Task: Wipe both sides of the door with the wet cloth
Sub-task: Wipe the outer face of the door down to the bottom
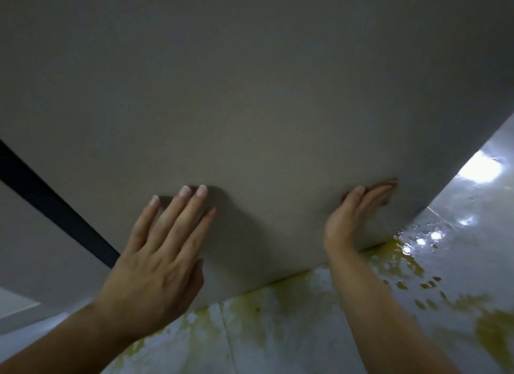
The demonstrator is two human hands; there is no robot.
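The door is a plain grey-beige panel that fills most of the view, with its lower edge just above the floor. My left hand lies flat on it with the fingers straight and spread. My right hand is seen edge-on, pressing against the door near its lower right corner with straight fingers. A small brownish patch shows at those fingertips; I cannot tell whether it is the cloth. No cloth is plainly visible elsewhere.
The tiled floor below the door is wet and shiny, with yellowish stains and puddles reflecting light at the right. A dark strip runs diagonally along the door's left side, next to a pale wall.
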